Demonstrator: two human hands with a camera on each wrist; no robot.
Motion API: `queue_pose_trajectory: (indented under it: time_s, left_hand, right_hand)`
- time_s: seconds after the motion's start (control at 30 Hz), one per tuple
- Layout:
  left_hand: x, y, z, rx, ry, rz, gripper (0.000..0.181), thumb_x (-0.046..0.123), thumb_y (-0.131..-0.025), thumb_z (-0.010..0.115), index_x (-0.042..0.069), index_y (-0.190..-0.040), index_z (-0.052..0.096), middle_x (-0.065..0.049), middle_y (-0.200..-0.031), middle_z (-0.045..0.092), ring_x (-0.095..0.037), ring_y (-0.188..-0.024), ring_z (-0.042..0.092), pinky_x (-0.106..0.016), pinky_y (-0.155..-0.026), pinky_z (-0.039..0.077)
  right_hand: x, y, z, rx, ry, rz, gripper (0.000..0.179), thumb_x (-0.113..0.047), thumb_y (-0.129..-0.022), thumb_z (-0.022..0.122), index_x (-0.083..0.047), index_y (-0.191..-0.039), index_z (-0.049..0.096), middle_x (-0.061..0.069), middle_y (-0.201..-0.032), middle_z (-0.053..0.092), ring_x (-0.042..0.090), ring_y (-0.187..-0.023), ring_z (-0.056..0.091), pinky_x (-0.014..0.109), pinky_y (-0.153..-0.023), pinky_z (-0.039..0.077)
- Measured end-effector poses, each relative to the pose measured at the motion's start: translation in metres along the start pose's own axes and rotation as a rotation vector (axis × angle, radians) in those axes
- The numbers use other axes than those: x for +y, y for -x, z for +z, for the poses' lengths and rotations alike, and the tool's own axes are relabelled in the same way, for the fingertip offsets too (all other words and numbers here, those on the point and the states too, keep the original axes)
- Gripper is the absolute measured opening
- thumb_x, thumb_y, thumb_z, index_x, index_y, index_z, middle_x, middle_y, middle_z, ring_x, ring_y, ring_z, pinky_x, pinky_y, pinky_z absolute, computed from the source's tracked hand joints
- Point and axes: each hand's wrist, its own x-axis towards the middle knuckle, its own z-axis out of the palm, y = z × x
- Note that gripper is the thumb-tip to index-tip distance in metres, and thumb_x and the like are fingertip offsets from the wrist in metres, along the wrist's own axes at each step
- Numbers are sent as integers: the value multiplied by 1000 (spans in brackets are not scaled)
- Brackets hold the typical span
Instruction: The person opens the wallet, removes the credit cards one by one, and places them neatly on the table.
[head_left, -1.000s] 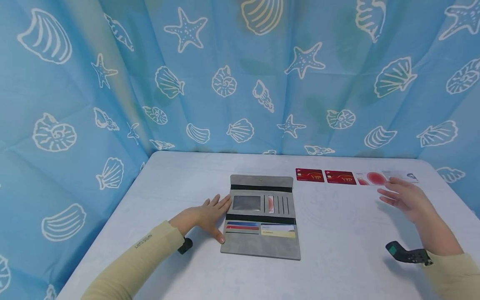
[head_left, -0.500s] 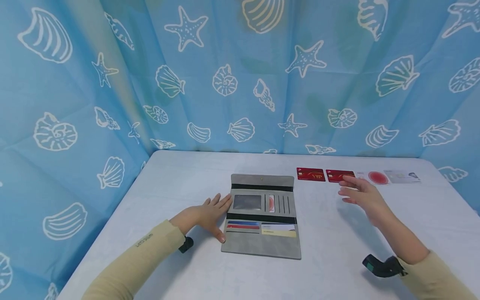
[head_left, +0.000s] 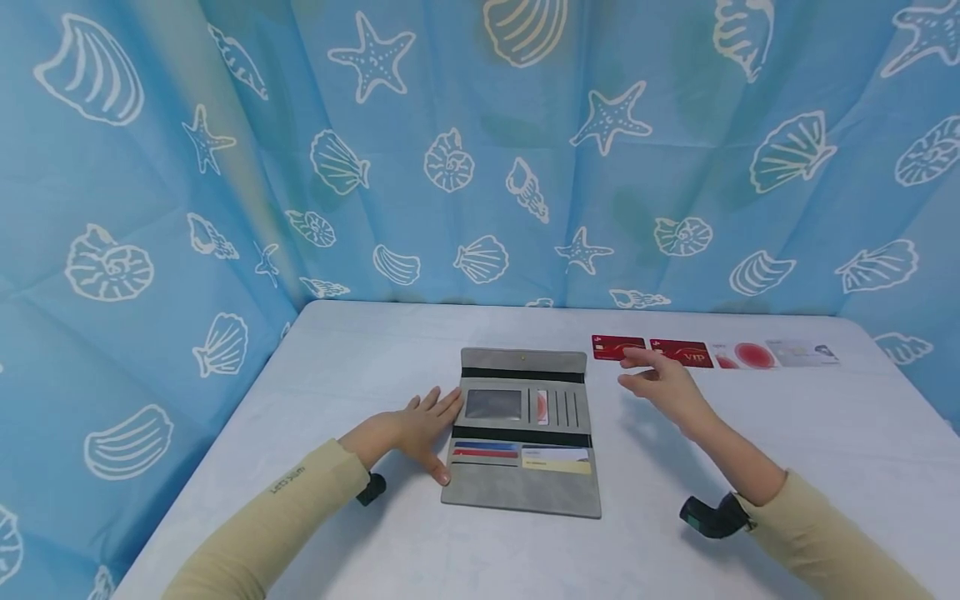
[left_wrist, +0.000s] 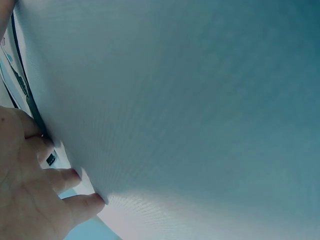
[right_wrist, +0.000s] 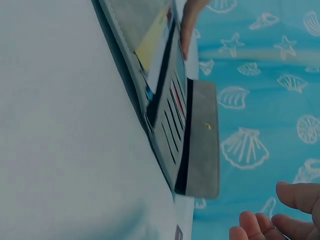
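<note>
A grey wallet lies unfolded on the table, its flap to the back. My left hand rests flat with spread fingers at its left edge; fingertips press the tabletop side in the left wrist view. Several cards sit in its pockets: a white-and-yellow card, a blue and a red card, and a red-and-white one in a narrow slot. My right hand hovers by the leftmost red VIP card, fingertips overlapping its corner. Nothing shows between its fingers in the right wrist view.
Right of that card, in a row along the table's back, lie a second red VIP card, a white card with a red circle and a pale card. A blue shell-patterned curtain hangs behind the table.
My right hand has swept left along the row, from the pale card past the second red card to the leftmost one. My left hand and the wallet have stayed put.
</note>
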Motion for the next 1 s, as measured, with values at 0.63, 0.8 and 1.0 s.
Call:
queue_pose_trajectory:
  time_s: [0.63, 0.8, 1.0]
  left_hand:
    - [0, 1, -2, -3, -7, 4, 122, 60, -62, 73, 12, -148, 1, -3, -155, -6, -33, -140, -7, -52, -111, 2]
    - [0, 0, -1, -6, -9, 1, 123, 60, -61, 73, 12, -148, 1, -3, -155, -6, -33, -140, -7, -51, -111, 2]
    - [0, 0, -1, -7, -5, 1, 122, 60, -61, 73, 12, -148, 1, -3, -155, -6, -33, -140, -7, -51, -111, 2]
  right_hand:
    - [-19, -24, 63, -253, 259, -160, 53, -12, -79, 71, 7, -124, 50, 12, -90, 59, 18, -76, 53, 28, -66, 52]
    - [-20, -27, 76, -304, 340, -137, 59, -19, -78, 73, 3, -127, 50, 10, -93, 56, 18, -80, 51, 28, -67, 52]
    - [-18, -32, 87, -338, 415, -148, 63, -26, -77, 74, 2, -128, 49, 7, -89, 54, 16, -78, 47, 25, -64, 46]
